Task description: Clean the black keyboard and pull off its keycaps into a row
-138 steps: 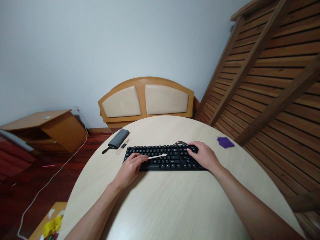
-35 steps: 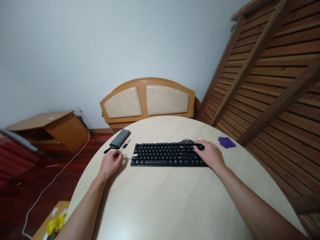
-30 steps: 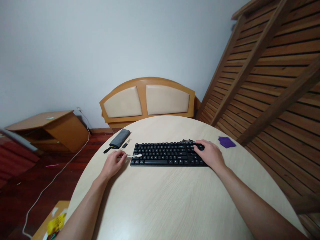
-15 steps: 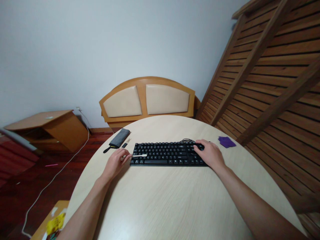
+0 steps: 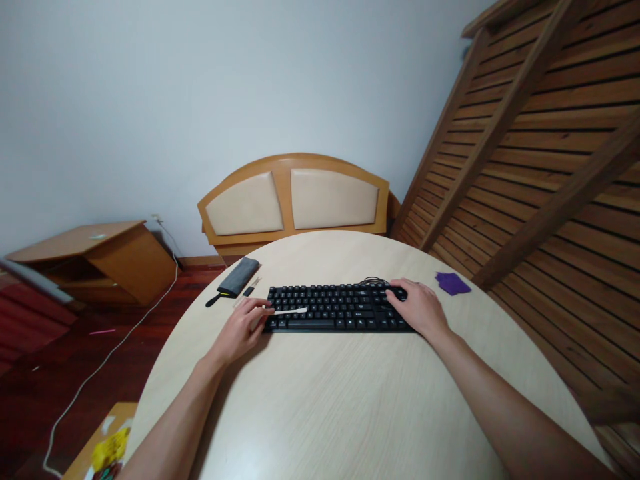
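A black keyboard (image 5: 330, 324) lies flat across the table. My left hand (image 5: 245, 327), at its left end, is closed around the handle of a slim white toothbrush (image 5: 290, 311). The brush's head lies over the keys in the left part, pointing right. My right hand (image 5: 419, 308) grips the right end of the keyboard, thumb and fingers over the keys there. Part of that end is hidden under the hand. Behind the keyboard, a coiled black cable (image 5: 373, 281) shows near my right fingers.
On the pale round table (image 5: 345, 393), a grey pouch (image 5: 239, 277) and a small black item (image 5: 249, 291) lie at left. A purple cloth (image 5: 453, 283) lies at right. Beyond stand a headboard (image 5: 293, 163), a wooden cabinet (image 5: 133, 260) and a slatted wooden frame (image 5: 530, 160).
My left hand has moved a little to the right with the toothbrush, its head sliding further along over the keys. My right hand and the keyboard stay nearly where they were.
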